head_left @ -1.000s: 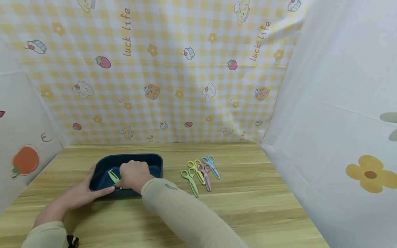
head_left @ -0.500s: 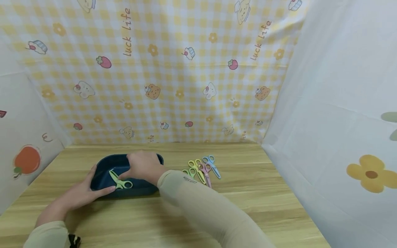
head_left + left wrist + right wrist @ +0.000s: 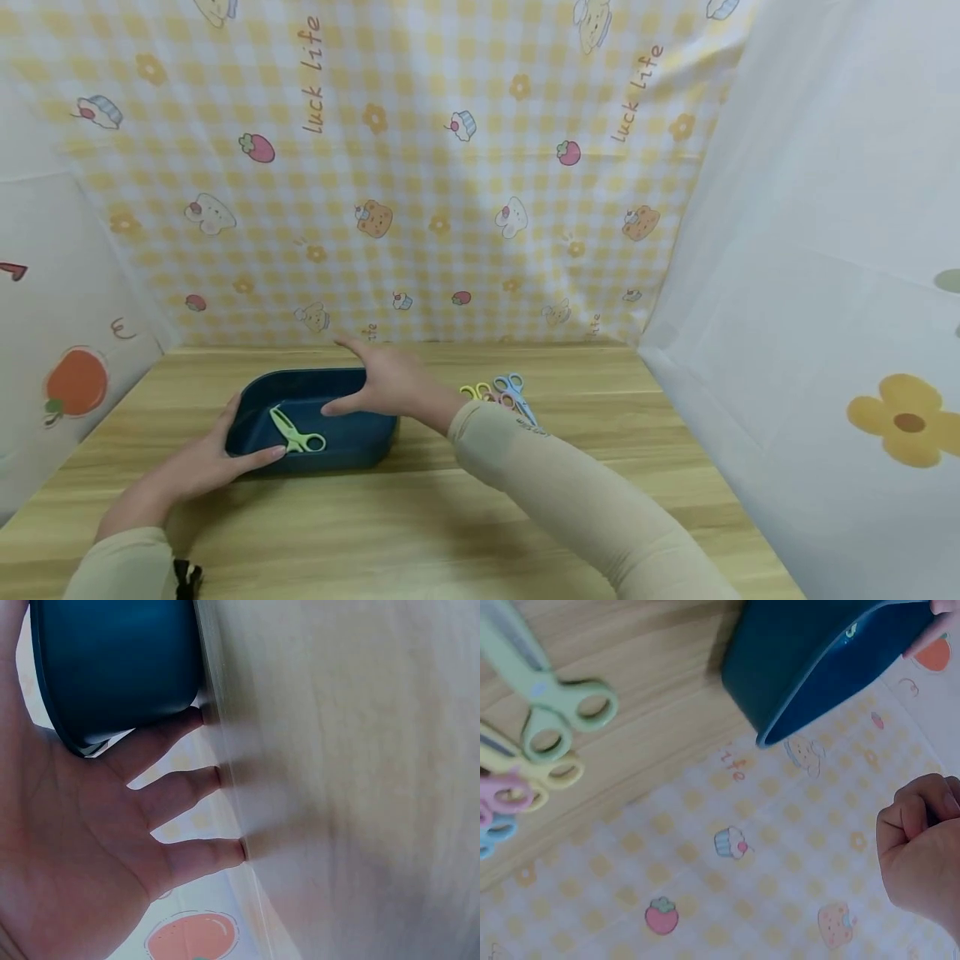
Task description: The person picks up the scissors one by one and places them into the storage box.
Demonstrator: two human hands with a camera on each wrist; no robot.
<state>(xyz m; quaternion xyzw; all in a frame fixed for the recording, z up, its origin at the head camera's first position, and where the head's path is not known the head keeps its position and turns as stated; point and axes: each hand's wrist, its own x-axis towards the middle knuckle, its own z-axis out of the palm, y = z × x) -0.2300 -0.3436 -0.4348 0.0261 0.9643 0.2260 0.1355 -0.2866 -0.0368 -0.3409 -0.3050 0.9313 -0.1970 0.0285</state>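
A dark blue plastic bin [image 3: 337,460] stands on the left side of the table. Inside it lies a pair of light green scissors [image 3: 286,427], loops toward the near wall. My left hand [image 3: 201,463] braces the bin's left end, thumb along the near rim beside the scissors' loops. In the left wrist view its other fingers [image 3: 176,796] are straight and spread, tips down at the tabletop. My right hand [image 3: 393,382] hovers over the bin's right end, holding nothing, thumb and forefinger apart; the right wrist view shows its other fingers [image 3: 907,817] loosely bent.
Right of the bin lie more scissors: green [image 3: 540,690], yellow [image 3: 555,769], pink [image 3: 510,793] and blue [image 3: 525,408]. My right sleeve [image 3: 570,475] hides part of them in the head view. A checked cloth [image 3: 435,183] hangs behind the table.
The right hand was down in the bin over the green scissors. It has let them go, lifted and moved right. The left hand keeps its place at the bin.
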